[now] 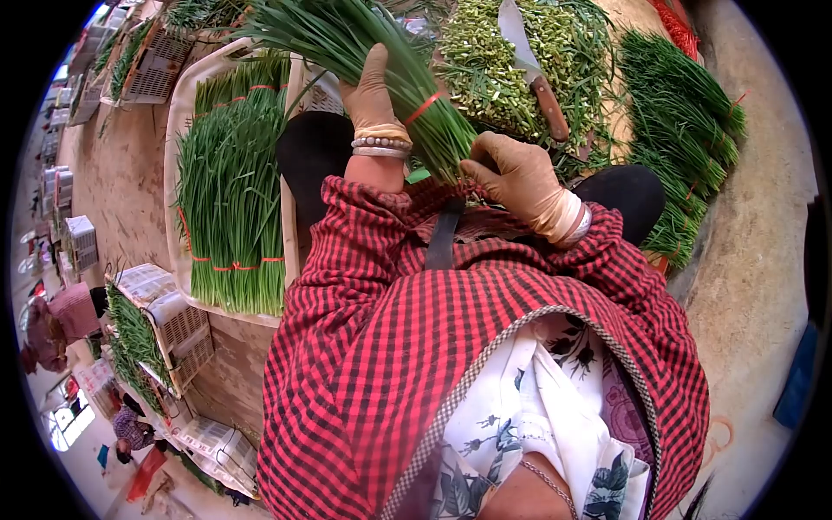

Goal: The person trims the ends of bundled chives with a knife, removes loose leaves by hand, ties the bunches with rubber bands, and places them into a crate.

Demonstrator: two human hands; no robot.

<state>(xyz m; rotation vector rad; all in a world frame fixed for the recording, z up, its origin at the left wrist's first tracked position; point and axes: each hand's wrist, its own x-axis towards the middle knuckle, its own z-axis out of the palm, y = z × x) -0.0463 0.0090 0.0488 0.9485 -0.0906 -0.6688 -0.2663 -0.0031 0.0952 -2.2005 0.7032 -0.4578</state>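
Beside the lined basket (290, 243), holding tied green bunches (230, 191), the left hand (373, 100) grips one banded bunch (412, 87); the right hand (520, 178) has curled fingers at its stem ends.

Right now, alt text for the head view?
Gloved left hand grips a red-banded bundle of long green stalks; the gloved right hand is at its stem ends. Beyond, a wooden-handled knife lies on a heap of cut stems. A bin of banded bundles is at left, more bundles at right.
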